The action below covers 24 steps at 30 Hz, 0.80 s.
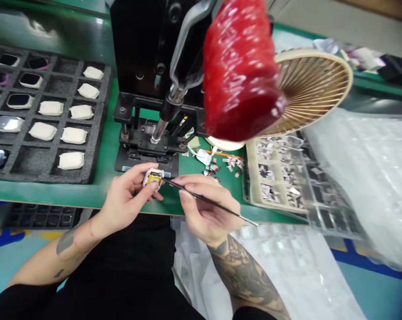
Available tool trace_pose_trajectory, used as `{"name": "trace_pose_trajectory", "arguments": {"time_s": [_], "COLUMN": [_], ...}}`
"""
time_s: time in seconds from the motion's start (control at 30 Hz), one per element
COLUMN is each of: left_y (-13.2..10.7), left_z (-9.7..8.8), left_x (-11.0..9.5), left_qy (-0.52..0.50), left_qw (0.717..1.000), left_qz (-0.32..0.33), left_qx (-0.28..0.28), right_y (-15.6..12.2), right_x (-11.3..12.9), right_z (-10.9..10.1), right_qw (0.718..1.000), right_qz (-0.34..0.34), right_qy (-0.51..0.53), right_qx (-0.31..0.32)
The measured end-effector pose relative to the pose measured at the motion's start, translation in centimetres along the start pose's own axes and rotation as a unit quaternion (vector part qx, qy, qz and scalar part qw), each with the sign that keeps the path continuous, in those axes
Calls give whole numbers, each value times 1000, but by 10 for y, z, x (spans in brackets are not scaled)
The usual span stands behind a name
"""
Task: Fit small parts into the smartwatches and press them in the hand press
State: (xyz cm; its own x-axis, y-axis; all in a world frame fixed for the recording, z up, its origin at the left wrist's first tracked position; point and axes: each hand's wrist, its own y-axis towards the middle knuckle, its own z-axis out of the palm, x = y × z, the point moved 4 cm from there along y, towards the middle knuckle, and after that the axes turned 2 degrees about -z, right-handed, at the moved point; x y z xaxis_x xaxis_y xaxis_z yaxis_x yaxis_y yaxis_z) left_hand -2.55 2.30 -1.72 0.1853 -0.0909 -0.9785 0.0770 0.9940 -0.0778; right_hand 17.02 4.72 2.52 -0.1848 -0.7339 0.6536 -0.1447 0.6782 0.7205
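Observation:
My left hand [126,195] pinches a small white watch case [153,178] with a yellow part inside, holding it just over the green table's front edge. My right hand [206,206] grips thin black tweezers [207,200]; their tip touches the right side of the watch case. Both hands sit right in front of the black hand press [147,80], whose red-wrapped lever handle [239,71] looms close to the camera.
A dark foam tray [97,129] at the left holds several white watch cases and screen units. A beige fan [314,84] stands behind a compartment tray [251,178] of small parts at the right. Small scraps [221,166] lie by the press. Clear plastic bags [371,178] lie far right.

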Motion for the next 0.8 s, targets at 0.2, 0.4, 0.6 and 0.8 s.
{"name": "trace_pose_trajectory", "arguments": {"time_s": [0.2,0.4,0.6,0.8], "left_y": [2,1,2,4], "left_z": [1,-1,-1,-1], "left_x": [0,0,-3,-5], "left_qy": [-6,-11,-39,-69], "left_qw": [1000,1000,999,996], "left_qz": [16,18,20,12], "left_qx": [11,5,-26,-50], "right_y": [-2,-5,-6,-6], "right_x": [-10,-20,3,-12], "right_z": [12,20,15,11], "right_qw": [1000,980,989,993], "right_qz": [6,178,87,62], "right_qy": [-21,85,116,25], "right_qx": [21,-20,12,-100]}}
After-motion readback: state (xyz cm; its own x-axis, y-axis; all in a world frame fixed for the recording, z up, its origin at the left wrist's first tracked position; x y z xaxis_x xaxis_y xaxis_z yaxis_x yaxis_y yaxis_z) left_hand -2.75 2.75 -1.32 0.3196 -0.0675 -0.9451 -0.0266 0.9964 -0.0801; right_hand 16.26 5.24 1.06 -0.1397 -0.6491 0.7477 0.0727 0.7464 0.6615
